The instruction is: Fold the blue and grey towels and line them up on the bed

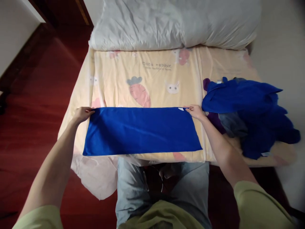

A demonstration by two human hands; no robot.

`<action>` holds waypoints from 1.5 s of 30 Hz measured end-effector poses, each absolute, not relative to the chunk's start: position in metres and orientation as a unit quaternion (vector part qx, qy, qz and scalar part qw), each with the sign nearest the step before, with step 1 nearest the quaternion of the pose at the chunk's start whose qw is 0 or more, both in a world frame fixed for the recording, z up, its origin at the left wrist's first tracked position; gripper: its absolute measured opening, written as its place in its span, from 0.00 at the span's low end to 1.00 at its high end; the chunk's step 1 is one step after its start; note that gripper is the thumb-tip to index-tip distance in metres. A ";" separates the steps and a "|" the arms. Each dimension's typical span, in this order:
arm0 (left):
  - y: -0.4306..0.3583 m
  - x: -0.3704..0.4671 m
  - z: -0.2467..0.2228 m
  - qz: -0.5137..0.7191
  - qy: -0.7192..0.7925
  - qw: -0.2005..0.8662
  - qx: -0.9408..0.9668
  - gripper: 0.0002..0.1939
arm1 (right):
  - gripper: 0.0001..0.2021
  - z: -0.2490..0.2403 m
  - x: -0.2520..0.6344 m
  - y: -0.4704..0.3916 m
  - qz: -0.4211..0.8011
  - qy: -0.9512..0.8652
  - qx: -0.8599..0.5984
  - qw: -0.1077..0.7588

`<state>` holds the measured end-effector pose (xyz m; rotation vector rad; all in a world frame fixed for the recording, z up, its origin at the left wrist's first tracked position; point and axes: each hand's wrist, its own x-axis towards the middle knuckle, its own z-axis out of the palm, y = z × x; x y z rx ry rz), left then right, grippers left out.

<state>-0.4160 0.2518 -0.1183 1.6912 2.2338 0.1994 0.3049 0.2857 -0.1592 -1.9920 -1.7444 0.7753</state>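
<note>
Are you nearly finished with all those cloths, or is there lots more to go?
There looks to be plenty to go. Done: one blue cloth is spread out flat on the bed, but I can't see any neat stack. In hand: that same cloth, its far corners pinched by the left hand and right hand. Left: probably the rumpled heap of cloths on the right, mostly blue.

Both hands [84, 114] [194, 112] pinching far corners of blue cloth [143, 131], on bed [157, 86].

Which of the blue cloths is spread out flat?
The blue cloth whose far edge the left hand and right hand hold; the other blue fabric lies crumpled in the pile on the right.
</note>
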 end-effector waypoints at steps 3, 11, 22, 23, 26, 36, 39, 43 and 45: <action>0.254 -0.420 -0.118 0.108 0.803 0.154 0.566 0.15 | 0.10 -0.154 0.307 0.289 0.244 -0.597 -0.734 0.214; 0.267 -0.425 -0.123 0.193 0.838 0.143 0.489 0.17 | 0.08 -0.158 0.296 0.306 0.174 -0.563 -0.762 0.269; 0.274 -0.387 -0.136 0.248 0.857 0.113 0.438 0.21 | 0.11 -0.178 0.268 0.316 0.076 -0.566 -0.773 0.276; 0.270 -0.380 -0.137 0.256 0.843 0.089 0.464 0.21 | 0.13 -0.176 0.261 0.310 0.064 -0.577 -0.765 0.277; 0.250 -0.353 -0.140 0.271 0.779 0.050 0.563 0.28 | 0.21 -0.167 0.230 0.285 0.040 -0.638 -0.725 0.257; 0.125 -0.327 -0.162 0.174 0.759 0.074 0.623 0.32 | 0.28 -0.176 0.225 0.177 0.121 -0.738 -0.639 0.180; 0.093 -0.339 -0.165 0.171 0.756 0.077 0.627 0.32 | 0.28 -0.183 0.256 0.154 0.119 -0.730 -0.646 0.189; 0.067 -0.348 -0.167 0.174 0.762 0.068 0.620 0.33 | 0.28 -0.190 0.288 0.131 0.100 -0.729 -0.649 0.195; 0.059 -0.348 -0.166 0.165 0.772 0.057 0.611 0.33 | 0.28 -0.191 0.299 0.120 0.083 -0.733 -0.650 0.183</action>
